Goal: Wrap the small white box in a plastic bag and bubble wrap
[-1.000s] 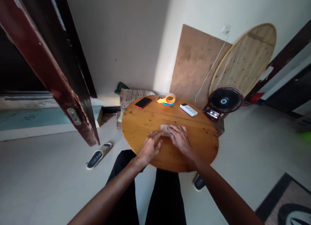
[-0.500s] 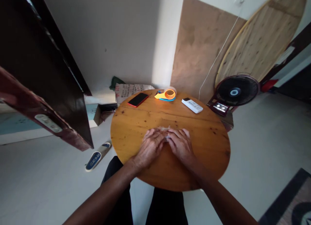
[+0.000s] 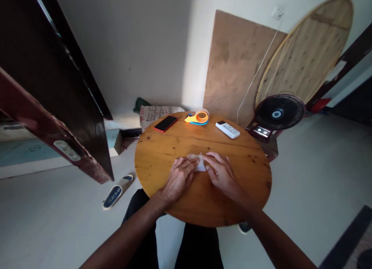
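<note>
A small, whitish, see-through plastic piece (image 3: 200, 167) lies on the round wooden table (image 3: 157, 152), its left part covered by fingers. My left hand (image 3: 180, 172) is closed over that side, fingers bent together and pressing the piece against the wood. Whether anything is inside the plastic I cannot tell. At the piece's right edge is my right hand (image 3: 221, 172), palm down, with its fingers apart. Its index fingertip reaches the upper right corner of the plastic, and its thumb points toward the lower right.
Along the table's far side sit a red-edged phone (image 3: 165, 123), an orange and blue tape dispenser (image 3: 197, 118) and a white box-like device (image 3: 228, 129). A dark fan (image 3: 277, 113) stands to the right. An open door (image 3: 84, 156) is at left, near a slipper (image 3: 117, 192).
My right hand has loosened and its fingers have spread, uncovering more of the plastic piece. The left hand stays on it. The view has tilted up slightly.
</note>
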Demonstrator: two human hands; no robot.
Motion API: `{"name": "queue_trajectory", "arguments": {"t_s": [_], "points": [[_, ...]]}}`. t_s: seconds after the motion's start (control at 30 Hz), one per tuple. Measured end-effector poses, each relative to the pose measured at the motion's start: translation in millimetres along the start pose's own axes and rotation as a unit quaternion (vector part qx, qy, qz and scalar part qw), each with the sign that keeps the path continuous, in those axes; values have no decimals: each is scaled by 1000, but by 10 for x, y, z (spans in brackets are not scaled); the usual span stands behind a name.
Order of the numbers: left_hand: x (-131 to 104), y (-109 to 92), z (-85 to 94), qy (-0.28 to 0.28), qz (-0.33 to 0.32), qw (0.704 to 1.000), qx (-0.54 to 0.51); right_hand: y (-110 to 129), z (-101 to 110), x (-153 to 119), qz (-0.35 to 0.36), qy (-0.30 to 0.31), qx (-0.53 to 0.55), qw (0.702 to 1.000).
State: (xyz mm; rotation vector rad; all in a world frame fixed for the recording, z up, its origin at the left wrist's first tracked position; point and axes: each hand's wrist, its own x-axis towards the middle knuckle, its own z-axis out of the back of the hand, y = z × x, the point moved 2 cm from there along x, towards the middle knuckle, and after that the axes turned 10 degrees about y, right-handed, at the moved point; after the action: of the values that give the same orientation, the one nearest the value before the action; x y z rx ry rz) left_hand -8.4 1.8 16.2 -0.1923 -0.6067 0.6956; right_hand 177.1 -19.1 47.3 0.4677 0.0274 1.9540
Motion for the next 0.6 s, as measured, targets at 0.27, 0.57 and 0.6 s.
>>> {"name": "queue_trajectory", "arguments": {"t_s": [0.27, 0.57, 0.6], "points": [[80, -6, -6, -16, -2, 1000, -26, 149, -30, 169, 47, 79, -102, 990], [94, -3, -62, -36, 1, 999, -4, 4, 26, -63, 11, -40, 12, 999], [90, -3, -53, -31, 0, 1000, 5, -1, 64, -119, 3, -57, 23, 998]]}}
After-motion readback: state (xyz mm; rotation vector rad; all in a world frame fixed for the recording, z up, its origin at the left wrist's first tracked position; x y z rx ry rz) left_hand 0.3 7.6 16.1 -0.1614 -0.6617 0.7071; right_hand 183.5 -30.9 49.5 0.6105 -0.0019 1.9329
